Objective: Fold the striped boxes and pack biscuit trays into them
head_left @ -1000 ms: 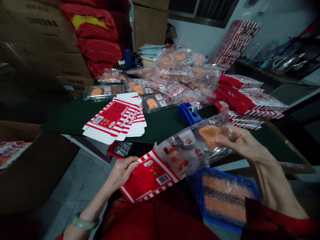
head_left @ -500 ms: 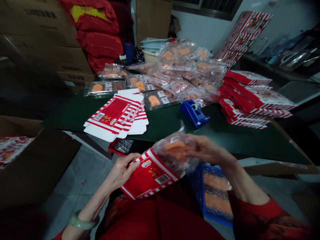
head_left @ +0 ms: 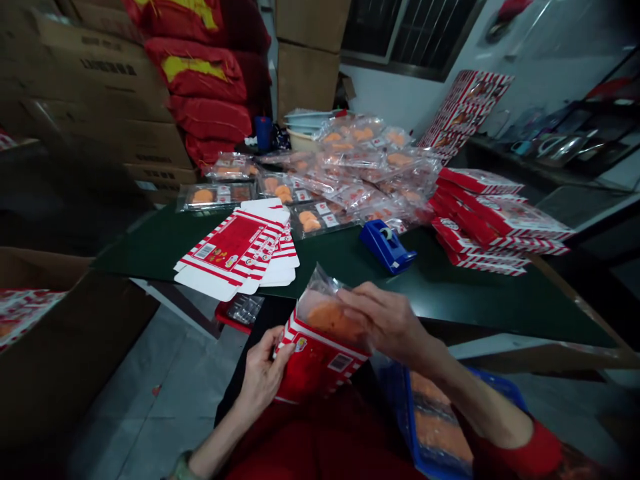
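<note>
My left hand [head_left: 264, 372] is closed on the lower left side of a red and white striped carton [head_left: 320, 360], held upright over my lap. My right hand [head_left: 383, 319] grips the top end of a clear plastic pack of orange snacks [head_left: 325, 313] that sits mostly inside the carton's open mouth. Only the pack's upper part sticks out above the carton's edge.
A green table [head_left: 450, 287] carries a stack of flat striped cartons [head_left: 240, 243], a blue tape dispenser [head_left: 387, 247], a heap of clear snack packs [head_left: 350, 167] and filled red boxes [head_left: 490, 213]. A blue tray [head_left: 435, 420] sits by my right arm, a cardboard box [head_left: 60, 333] at left.
The snack pack has gone from lying mostly outside the carton to being pushed nearly all the way in. The carton has tipped from flat to upright and my right hand moved left with the pack.
</note>
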Demonstrator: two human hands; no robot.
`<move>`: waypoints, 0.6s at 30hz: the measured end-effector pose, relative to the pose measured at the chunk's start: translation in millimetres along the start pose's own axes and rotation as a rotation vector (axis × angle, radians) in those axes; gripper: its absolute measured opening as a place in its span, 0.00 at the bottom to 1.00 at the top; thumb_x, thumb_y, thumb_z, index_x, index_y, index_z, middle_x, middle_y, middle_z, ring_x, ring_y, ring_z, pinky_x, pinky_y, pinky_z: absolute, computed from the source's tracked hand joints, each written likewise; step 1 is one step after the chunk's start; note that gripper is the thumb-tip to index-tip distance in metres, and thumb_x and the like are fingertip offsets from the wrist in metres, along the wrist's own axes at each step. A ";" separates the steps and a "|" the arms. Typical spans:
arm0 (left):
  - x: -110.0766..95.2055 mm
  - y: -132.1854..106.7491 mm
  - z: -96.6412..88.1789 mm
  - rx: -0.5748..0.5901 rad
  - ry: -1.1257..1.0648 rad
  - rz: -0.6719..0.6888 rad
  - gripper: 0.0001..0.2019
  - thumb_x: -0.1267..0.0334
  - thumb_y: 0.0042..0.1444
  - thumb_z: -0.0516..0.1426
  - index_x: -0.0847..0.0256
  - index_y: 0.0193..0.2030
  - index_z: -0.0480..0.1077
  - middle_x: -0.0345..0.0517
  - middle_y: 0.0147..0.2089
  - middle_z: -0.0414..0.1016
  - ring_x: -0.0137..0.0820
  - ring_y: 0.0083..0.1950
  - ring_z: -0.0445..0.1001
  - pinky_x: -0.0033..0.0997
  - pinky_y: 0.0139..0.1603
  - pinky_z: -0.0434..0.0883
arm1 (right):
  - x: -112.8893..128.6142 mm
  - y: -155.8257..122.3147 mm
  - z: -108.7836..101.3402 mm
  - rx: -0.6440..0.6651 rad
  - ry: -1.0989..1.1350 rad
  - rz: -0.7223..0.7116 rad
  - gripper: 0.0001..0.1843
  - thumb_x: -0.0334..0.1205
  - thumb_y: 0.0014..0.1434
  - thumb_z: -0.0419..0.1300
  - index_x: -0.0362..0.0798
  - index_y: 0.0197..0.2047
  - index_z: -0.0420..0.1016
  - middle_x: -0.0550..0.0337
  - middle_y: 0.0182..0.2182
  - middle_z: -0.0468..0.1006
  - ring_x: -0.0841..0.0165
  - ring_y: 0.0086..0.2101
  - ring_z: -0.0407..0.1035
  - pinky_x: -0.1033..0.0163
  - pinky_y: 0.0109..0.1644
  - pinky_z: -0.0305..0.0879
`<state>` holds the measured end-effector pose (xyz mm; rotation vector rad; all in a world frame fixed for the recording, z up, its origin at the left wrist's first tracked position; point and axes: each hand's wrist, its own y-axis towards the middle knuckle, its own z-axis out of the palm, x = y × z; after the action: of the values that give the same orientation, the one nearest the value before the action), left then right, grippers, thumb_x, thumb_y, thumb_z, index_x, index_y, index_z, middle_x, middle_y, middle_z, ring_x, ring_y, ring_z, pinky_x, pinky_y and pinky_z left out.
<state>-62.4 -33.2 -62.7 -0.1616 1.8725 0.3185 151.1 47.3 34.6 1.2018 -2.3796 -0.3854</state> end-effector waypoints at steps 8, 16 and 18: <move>-6.8 3.3 -12.2 0.196 -0.039 0.064 0.15 0.57 0.54 0.55 0.64 0.44 0.70 0.46 0.37 0.77 0.32 0.36 0.74 0.28 0.39 0.71 | 17.7 5.7 10.4 0.483 0.187 0.000 0.20 0.27 0.60 0.49 0.43 0.54 0.68 0.49 0.47 0.75 0.64 0.46 0.70 0.60 0.48 0.66; -3.7 9.6 -4.3 0.053 -0.028 0.154 0.20 0.60 0.57 0.55 0.62 0.56 0.63 0.44 0.38 0.72 0.30 0.38 0.72 0.28 0.43 0.68 | 31.6 17.9 27.9 0.383 -0.018 0.142 0.14 0.39 0.60 0.57 0.46 0.49 0.72 0.47 0.48 0.74 0.58 0.47 0.67 0.53 0.50 0.64; 0.1 9.2 -3.2 -0.036 -0.045 0.116 0.23 0.59 0.56 0.56 0.62 0.57 0.60 0.38 0.31 0.68 0.27 0.31 0.68 0.27 0.38 0.68 | 40.2 12.2 39.7 0.198 -0.198 0.168 0.19 0.37 0.58 0.60 0.45 0.53 0.70 0.42 0.53 0.70 0.52 0.52 0.62 0.47 0.53 0.60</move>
<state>-67.8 -25.4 -60.6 -0.0694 1.8364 0.4322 101.6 23.6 16.1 1.0787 -2.7204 -0.2276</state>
